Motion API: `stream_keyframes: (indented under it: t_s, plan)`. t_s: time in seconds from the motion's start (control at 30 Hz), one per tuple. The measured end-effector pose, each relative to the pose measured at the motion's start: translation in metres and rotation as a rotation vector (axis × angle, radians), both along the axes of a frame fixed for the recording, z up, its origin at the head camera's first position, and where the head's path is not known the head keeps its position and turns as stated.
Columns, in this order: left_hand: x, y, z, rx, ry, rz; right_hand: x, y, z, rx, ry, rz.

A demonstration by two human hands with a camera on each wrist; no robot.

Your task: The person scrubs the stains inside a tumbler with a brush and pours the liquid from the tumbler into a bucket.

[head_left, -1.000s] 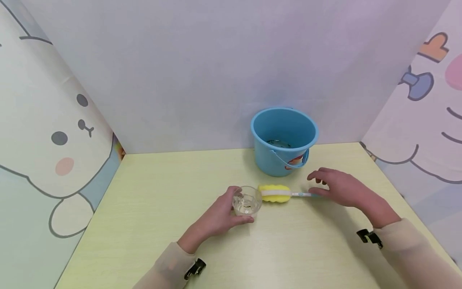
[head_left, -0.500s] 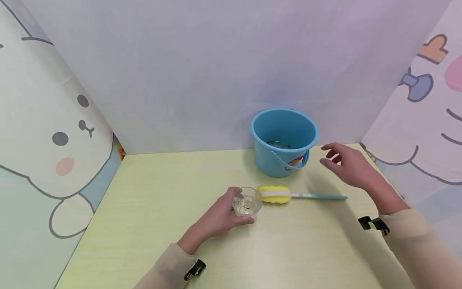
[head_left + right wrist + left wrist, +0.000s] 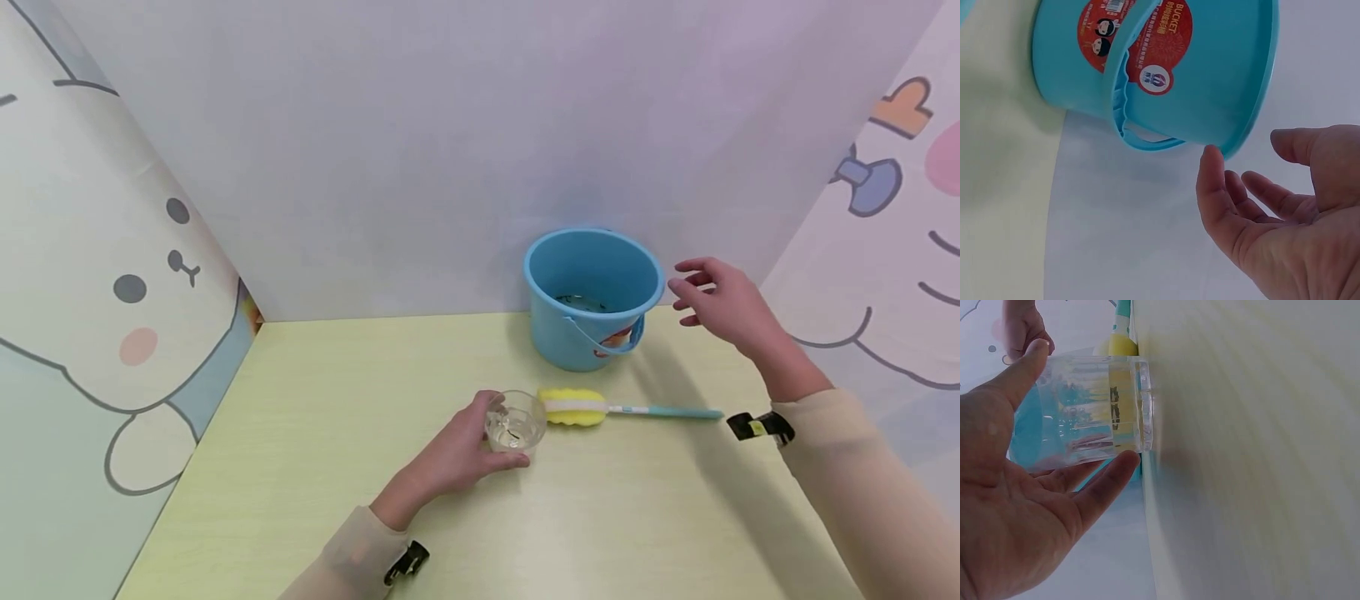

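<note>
The left hand point(image 3: 453, 450) holds a clear glass point(image 3: 517, 425) upright on the table, thumb on the near side and fingers round the far side; in the left wrist view, something small and dark shows near the base of the glass point(image 3: 1079, 412). Beside the glass lies a brush with a yellow sponge head point(image 3: 573, 407) and a teal handle point(image 3: 682, 412). The right hand point(image 3: 731, 308) is raised just right of the blue bucket point(image 3: 573, 337), empty, its fingers loosely bent. In the right wrist view, its fingers point(image 3: 1213, 187) are close to the bucket rim; contact cannot be told.
The pale yellow table point(image 3: 360, 392) meets a whitish backdrop point(image 3: 360, 167) behind the bucket. Cartoon-printed cloths stand at the left point(image 3: 67, 250) and right point(image 3: 900, 275). The bucket's handle point(image 3: 1116, 94) hangs down its side, and dark marks or objects show on its inside bottom.
The right hand has moved up and away from the brush handle to beside the bucket's rim, uncovering the handle. The left hand and the glass stay in place.
</note>
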State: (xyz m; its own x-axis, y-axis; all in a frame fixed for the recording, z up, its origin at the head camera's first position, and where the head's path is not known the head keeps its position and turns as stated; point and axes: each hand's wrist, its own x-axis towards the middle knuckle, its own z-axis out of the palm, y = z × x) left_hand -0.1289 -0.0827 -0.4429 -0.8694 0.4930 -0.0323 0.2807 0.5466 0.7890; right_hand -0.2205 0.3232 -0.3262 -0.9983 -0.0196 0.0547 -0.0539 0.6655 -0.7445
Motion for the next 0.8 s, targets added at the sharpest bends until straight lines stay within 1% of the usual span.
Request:
stream_keyframes:
  t_s: [0.27,0.57,0.7,0.8]
  plan:
    - [-0.001,0.000,0.002,-0.004,0.007,0.001,-0.025,-0.004,0.015,-0.129,-0.091,-0.012]
    - [0.000,0.001,0.001,-0.021,0.005,0.003,-0.051,-0.005,0.019,-0.169,-0.216,-0.002]
    - [0.000,0.001,0.001,-0.021,0.004,0.004,-0.061,-0.004,0.019,-0.177,-0.254,0.017]
    - [0.001,0.000,0.001,-0.016,0.001,0.005,-0.065,-0.003,0.018,-0.175,-0.268,0.036]
